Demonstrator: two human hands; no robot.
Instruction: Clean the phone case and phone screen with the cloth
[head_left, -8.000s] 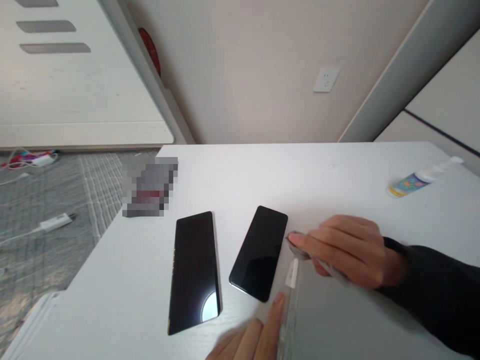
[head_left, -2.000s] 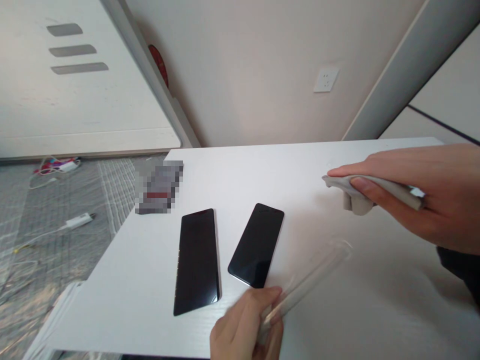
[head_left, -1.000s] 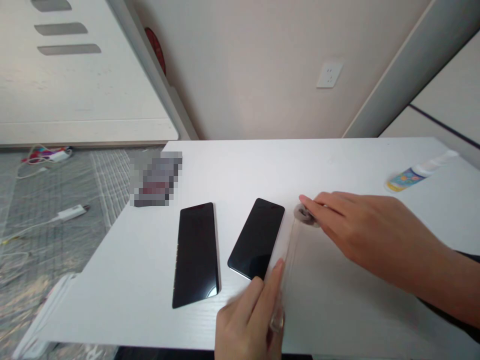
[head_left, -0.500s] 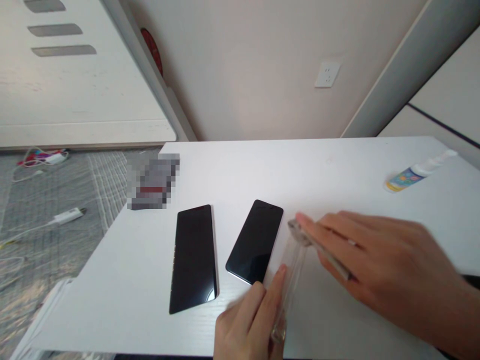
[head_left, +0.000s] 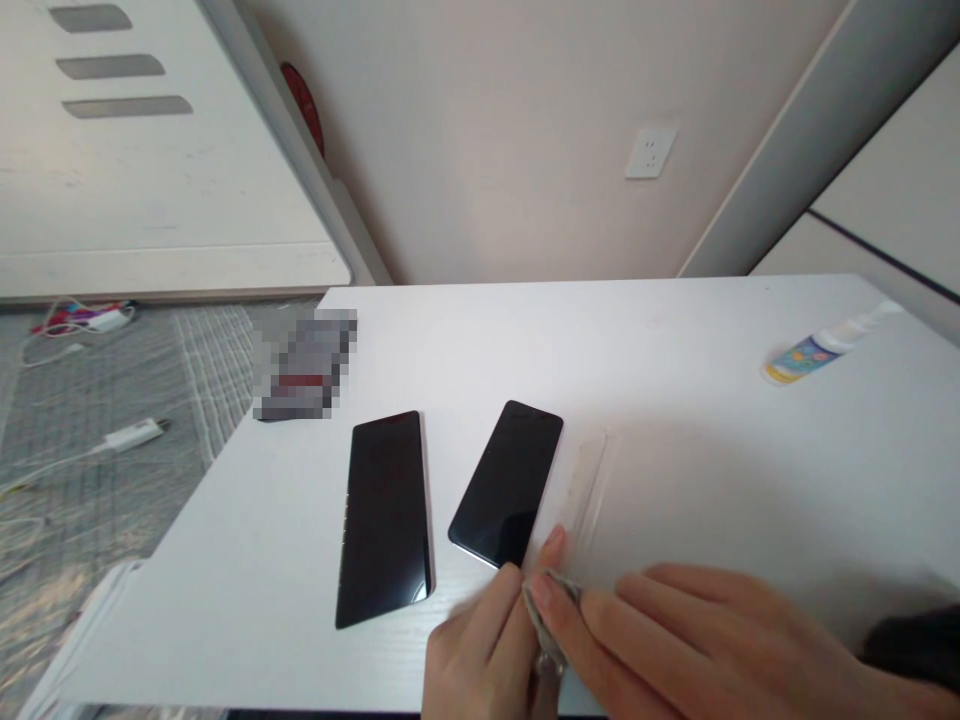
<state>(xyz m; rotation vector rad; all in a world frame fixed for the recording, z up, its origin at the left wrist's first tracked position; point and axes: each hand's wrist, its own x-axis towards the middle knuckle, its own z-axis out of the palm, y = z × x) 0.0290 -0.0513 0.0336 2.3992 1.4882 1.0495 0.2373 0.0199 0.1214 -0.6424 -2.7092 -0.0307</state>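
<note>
White table (head_left: 487,340): right grip (head_left: 675,640) pinches cloth (head_left: 546,600), left grip (head_left: 480,650) unclear (perhaps on film (head_left: 589,480)), phones (head_left: 508,483) beside.

Both hands run off the near edge of the picture. The left hand (head_left: 480,650) and the right hand (head_left: 675,650) cover the near end of the clear strip (head_left: 586,480), which is see-through and hard to make out. Only a small bit of grey cloth (head_left: 541,605) peeks out between the fingers, so I cannot tell how either hand grips. A thing (head_left: 304,365) on the far left of the table (head_left: 675,330) is blurred into squares. The label on the little bottle (head_left: 814,352) is too small to read.
</note>
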